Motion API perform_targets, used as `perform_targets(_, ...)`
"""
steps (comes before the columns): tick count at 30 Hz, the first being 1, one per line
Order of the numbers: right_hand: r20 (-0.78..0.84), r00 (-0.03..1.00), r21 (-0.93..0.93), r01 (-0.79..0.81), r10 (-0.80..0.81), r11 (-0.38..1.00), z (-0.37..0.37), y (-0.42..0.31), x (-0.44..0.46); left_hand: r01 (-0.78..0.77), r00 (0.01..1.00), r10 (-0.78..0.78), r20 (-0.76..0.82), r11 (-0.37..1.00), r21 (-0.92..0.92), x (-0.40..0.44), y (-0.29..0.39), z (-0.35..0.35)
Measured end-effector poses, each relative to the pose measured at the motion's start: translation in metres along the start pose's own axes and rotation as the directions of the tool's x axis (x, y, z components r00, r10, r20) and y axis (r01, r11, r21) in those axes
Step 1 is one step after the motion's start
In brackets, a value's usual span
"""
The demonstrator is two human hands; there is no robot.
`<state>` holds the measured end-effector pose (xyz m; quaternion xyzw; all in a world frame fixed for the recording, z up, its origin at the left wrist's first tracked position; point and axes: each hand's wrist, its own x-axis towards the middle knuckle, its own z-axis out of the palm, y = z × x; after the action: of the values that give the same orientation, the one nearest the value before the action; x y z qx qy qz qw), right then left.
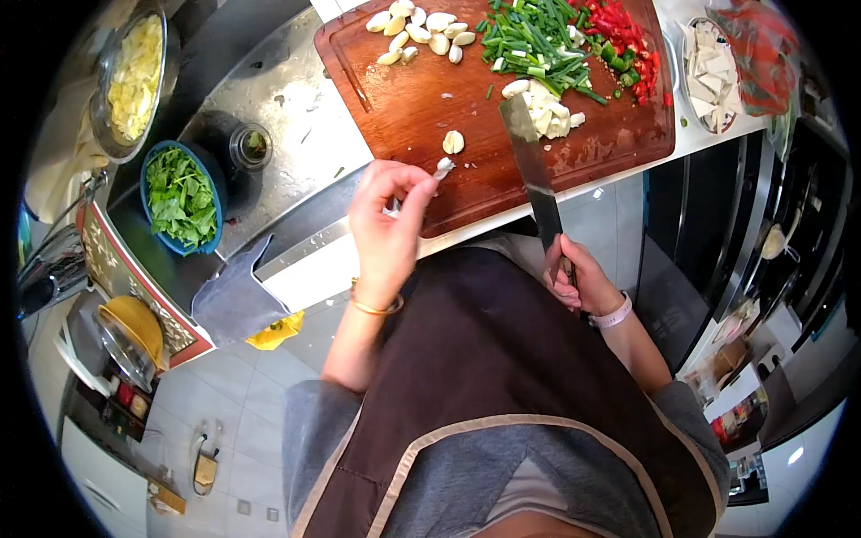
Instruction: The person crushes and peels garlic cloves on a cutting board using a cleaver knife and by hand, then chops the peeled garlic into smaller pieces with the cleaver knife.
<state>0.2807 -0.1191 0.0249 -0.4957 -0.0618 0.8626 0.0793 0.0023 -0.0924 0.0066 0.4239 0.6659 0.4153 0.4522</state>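
Note:
My left hand is over the near left edge of the brown cutting board, thumb and forefinger pinched on a small, pale scrap that looks like garlic peel. Just beyond the fingertips lies a single garlic clove. A kitchen knife is in my right hand, its fingers wrapped round the handle. The blade reaches over the board, its far end beside a pile of flattened garlic. Several whole garlic cloves lie at the board's far left.
Chopped scallions and red chillies are heaped at the board's far right. Beyond stands a plate of white slices. Left are the sink, a blue basin of greens, a metal bowl and a hanging grey cloth.

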Motion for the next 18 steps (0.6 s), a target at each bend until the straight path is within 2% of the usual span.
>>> perform_targets(1,-0.007,1.000,-0.005,0.008,-0.008,1.000,0.001,0.001,-0.001,0.152,0.988,-0.147,0.038,0.962,-0.227,0.003,0.002,-0.006)
perform_targets(2,-0.006,1.000,0.001,0.004,-0.004,1.000,0.001,0.002,-0.001,0.297,0.954,-0.280,0.106,0.851,-0.432,0.006,0.002,-0.012)
perform_targets(3,-0.014,1.000,-0.001,0.006,-0.006,1.000,0.001,0.001,0.000,0.233,0.972,-0.227,0.058,0.962,-0.144,0.009,-0.005,-0.018)
perform_targets(5,-0.021,1.000,-0.004,0.013,-0.013,1.000,0.001,-0.002,0.001,0.185,0.979,-0.202,-0.036,0.945,-0.269,0.012,-0.003,-0.029)
perform_targets(6,-0.025,0.999,-0.020,0.029,-0.029,0.999,0.002,-0.005,0.001,0.214,0.959,-0.273,-0.080,0.879,-0.426,0.015,-0.005,-0.046)
perform_targets(7,-0.033,0.999,-0.034,0.042,-0.043,0.999,0.003,-0.006,-0.001,0.170,0.927,-0.249,-0.281,0.946,-0.275,0.023,-0.012,-0.057)
perform_targets(8,-0.039,0.999,-0.030,0.037,-0.038,0.999,0.003,-0.004,-0.004,0.233,0.897,-0.224,-0.381,0.972,-0.024,0.028,-0.031,-0.078)
perform_targets(9,-0.059,0.996,-0.023,0.070,-0.071,0.997,0.004,-0.004,-0.004,0.313,0.902,-0.073,-0.427,0.791,0.526,0.035,-0.035,-0.089)
perform_targets(10,-0.074,0.991,-0.021,0.109,-0.111,0.994,0.004,-0.006,-0.002,0.285,0.943,0.092,-0.320,0.274,0.919,0.035,-0.032,-0.085)
perform_targets(11,-0.070,0.991,-0.023,0.115,-0.117,0.993,0.005,-0.005,-0.001,0.212,0.955,0.186,-0.232,0.122,0.970,0.031,-0.035,-0.086)
perform_targets(12,-0.168,0.967,-0.065,0.184,-0.192,0.981,0.006,-0.001,-0.001,0.142,0.957,0.261,-0.127,-0.039,0.989,0.031,-0.031,-0.083)
perform_targets(13,-0.264,0.928,-0.112,0.242,-0.263,0.964,0.006,0.004,-0.002,0.136,0.958,0.260,-0.122,-0.038,0.990,0.029,-0.026,-0.078)
perform_targets(15,-0.307,0.900,-0.141,0.280,-0.310,0.950,0.004,0.008,-0.005,0.073,0.956,0.239,-0.172,0.375,0.924,0.027,-0.009,-0.058)
perform_targets(16,-0.342,0.868,-0.175,0.316,-0.359,0.932,0.002,0.009,-0.006,-0.120,0.939,0.335,-0.082,0.541,0.833,0.026,-0.013,-0.050)
perform_targets(17,-0.346,0.856,-0.178,0.342,-0.384,0.923,0.000,0.011,-0.006,-0.254,0.941,0.336,0.028,0.650,0.716,0.020,-0.012,-0.037)
perform_targets(18,-0.345,0.856,-0.178,0.342,-0.384,0.923,0.000,0.010,-0.006,-0.298,0.952,0.279,0.129,0.736,0.608,0.019,0.009,-0.015)
